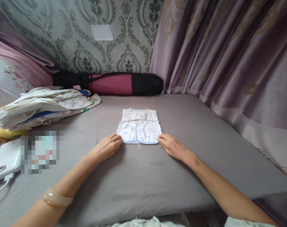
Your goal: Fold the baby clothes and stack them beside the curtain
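A small white baby shirt (pixel 148 130) with blue edging and a faint print lies flat on the grey sheet, its sleeves apparently folded in across the upper part. A thin tie string hangs out below its hem. My left hand (pixel 109 145) is closed at the lower left corner of the shirt, fingers pressed together on the hem. At the lower right corner my right hand (pixel 171 145) grips the hem in the same way. The fingertips partly cover both corners.
The bed (pixel 204 151) has a grey sheet. Left are a pile of clothes (pixel 51 104), a white power bank (pixel 7 159) with a cable and a blurred item (pixel 43 153). A long black and red bag (pixel 112 84) lies along the wall; a purple curtain (pixel 219 47) hangs right.
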Tool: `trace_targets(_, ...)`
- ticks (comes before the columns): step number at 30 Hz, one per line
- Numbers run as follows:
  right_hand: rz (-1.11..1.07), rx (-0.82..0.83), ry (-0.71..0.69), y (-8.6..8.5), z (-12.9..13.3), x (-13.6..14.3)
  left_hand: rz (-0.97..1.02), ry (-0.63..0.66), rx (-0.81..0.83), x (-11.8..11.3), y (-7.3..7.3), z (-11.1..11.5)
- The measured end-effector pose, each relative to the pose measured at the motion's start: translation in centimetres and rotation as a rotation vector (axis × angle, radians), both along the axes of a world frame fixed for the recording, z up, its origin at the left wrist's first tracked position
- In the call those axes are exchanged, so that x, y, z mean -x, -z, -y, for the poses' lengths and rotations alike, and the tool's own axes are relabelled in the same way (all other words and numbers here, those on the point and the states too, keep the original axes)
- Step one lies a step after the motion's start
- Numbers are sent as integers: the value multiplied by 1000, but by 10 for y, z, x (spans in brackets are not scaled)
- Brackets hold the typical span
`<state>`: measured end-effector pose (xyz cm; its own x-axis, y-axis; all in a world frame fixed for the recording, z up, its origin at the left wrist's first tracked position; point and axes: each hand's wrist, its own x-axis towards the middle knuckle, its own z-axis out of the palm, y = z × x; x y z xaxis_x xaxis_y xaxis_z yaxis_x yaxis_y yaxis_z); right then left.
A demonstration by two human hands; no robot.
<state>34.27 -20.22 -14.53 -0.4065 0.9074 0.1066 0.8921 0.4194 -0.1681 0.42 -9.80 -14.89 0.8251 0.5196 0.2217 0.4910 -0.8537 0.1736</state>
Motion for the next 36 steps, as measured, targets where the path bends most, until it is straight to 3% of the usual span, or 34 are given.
trace_targets(5,9,-11,26,4,4,1,-79,5,-31,-7,-2,-2)
trace_targets(13,-424,36,149,5,-2,-3,-64,-70,-23,-6,5,-13)
trace_targets(20,-332,-41,30,12,0,-3,-43,-38,15,-1,9,-13)
trace_targets(26,-156,-107,58,8,-6,2,65,-14,56,1,8,-13)
trace_targets(31,-164,-157,116,1,-16,3,136,-24,62,-1,12,-18)
trace_targets(36,-289,-196,190,-1,-29,6,237,-175,49,-11,10,-23)
